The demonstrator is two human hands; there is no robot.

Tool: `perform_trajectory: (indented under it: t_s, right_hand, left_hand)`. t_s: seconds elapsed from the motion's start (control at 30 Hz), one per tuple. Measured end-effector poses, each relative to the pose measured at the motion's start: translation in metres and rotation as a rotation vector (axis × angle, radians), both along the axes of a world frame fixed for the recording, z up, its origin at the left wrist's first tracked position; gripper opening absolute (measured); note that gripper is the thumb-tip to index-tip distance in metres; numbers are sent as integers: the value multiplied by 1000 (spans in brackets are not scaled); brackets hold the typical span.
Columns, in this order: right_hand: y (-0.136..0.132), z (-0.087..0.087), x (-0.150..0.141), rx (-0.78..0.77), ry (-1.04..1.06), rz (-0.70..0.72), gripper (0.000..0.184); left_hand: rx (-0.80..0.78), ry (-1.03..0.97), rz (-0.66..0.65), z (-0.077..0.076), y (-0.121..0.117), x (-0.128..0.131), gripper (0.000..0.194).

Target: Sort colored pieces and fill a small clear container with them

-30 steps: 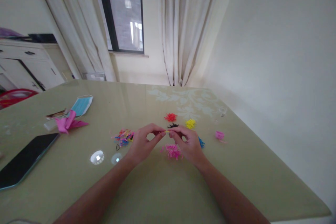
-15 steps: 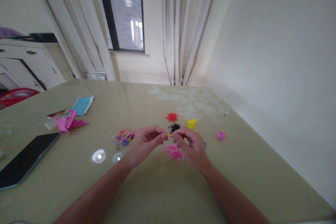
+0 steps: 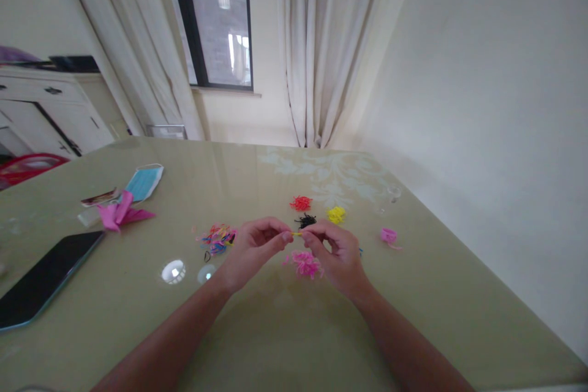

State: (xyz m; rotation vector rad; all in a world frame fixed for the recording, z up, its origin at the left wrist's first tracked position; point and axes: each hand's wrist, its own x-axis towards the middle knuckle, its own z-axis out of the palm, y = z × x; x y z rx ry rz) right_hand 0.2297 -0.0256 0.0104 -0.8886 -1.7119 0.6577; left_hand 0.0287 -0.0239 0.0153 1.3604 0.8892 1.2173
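Note:
A small yellow rubber band (image 3: 296, 234) is stretched between my two hands, above the table. The thumb and fingers of my left hand (image 3: 257, 249) pinch one end, and those of my right hand (image 3: 335, 257) pinch the other. Just below the fingertips lies a pile of pink rubber bands (image 3: 307, 264). Behind them sit a black pile (image 3: 305, 220), a red pile (image 3: 301, 203) and a yellow pile (image 3: 336, 215). Beside my left hand is a mixed-colour pile (image 3: 218, 237), partly covered by it. A bit of blue (image 3: 361, 252) peeks out past my right hand.
On the table (image 3: 285, 331), a pink band bundle (image 3: 388, 235) lies at the right, near small clear objects (image 3: 393, 193). At the left are a dark tablet-like device (image 3: 50, 275), a folded pink piece (image 3: 123, 214) and a blue face mask (image 3: 145, 182). A wall borders the right side.
Slightly more of the yellow rubber band shows between my fingertips. Both hands have otherwise stayed in nearly the same place, and the piles have not moved.

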Motion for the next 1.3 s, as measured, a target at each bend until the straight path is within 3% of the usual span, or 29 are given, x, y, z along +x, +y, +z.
perform_trajectory:
  t_s: [0.47,1.1,1.2,1.3]
  right_hand:
    - [-1,-1,1,64,-5,-15,13]
    - [-4,0,-1,172,14,-15,10]
    - [-3,1,0,158,1,-24,11]
    - [8,0,10,98,14,-110,14]
  left_hand:
    - [-11,-82,-40,-5,0,-1,20]
    - [15,-35,-36,-6,0,-3,23]
    - [83,111,-23,-4,2,-6,27]
    - [264,548,189,-3,8,-16,31]
